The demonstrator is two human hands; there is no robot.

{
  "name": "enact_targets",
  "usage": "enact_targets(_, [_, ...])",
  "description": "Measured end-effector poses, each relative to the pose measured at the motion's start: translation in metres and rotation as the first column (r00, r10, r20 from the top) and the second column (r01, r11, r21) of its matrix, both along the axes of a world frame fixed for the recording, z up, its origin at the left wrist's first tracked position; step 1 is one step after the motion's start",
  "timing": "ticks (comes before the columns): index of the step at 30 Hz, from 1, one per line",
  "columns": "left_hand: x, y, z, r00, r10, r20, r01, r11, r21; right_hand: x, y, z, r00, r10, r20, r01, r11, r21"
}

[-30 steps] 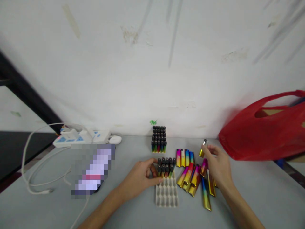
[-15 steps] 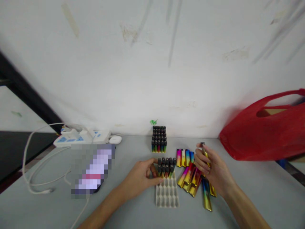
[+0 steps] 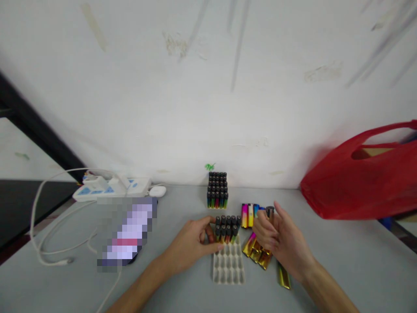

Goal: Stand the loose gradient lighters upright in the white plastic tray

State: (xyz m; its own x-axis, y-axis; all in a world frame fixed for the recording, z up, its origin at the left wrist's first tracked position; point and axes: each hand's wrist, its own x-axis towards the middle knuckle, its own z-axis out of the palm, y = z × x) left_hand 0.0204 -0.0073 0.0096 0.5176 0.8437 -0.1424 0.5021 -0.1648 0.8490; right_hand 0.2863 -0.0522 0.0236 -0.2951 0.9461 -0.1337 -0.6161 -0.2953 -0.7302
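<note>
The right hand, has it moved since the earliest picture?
Yes. Judged against the red bag, which has hardly shifted in view, the right hand has moved left, away from the bag and closer to the pale tray.

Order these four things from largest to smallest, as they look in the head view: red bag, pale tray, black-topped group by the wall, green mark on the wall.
1. Red bag
2. Pale tray, partly covered
3. Black-topped group by the wall
4. Green mark
</note>
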Motion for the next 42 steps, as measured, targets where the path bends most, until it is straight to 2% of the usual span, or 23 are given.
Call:
enact_targets(7, [-0.001,0.001,-0.002,1.000,-0.004,-0.001,0.004,1.000,-0.012,-0.007,-0.003,0.000,1.000,0.009,0.030,-0.010,1.000,0.025])
enact_targets(19, [0.000,-0.002,0.002,1.000,0.007,-0.002,-0.007,1.000,-0.003,-0.016,-0.010,-0.010,0.995,0.013,0.101,-0.010,0.999,-0.036])
enact_targets(23, [0.000,-0.001,0.002,1.000,0.003,-0.002,-0.003,1.000,-0.007,-0.020,-0.010,-0.009,0.994,-0.024,0.107,0.024,1.000,-0.003])
enact_targets(27, [0.000,-0.001,0.001,1.000,0.000,-0.003,0.000,1.000,-0.004,-0.017,-0.009,-0.008,0.996,0.009,0.093,-0.011,1.000,0.016])
enact_targets(31, [-0.001,0.001,-0.002,1.000,-0.002,-0.008,0.001,1.000,-0.008,-0.016,-0.008,-0.006,0.997,0.038,0.072,-0.038,0.999,-0.006])
enact_targets(42, [0.000,0.000,-0.001,1.000,-0.007,0.001,0.007,1.000,-0.017,-0.019,-0.012,-0.010,0.991,0.003,0.132,0.005,0.999,-0.053])
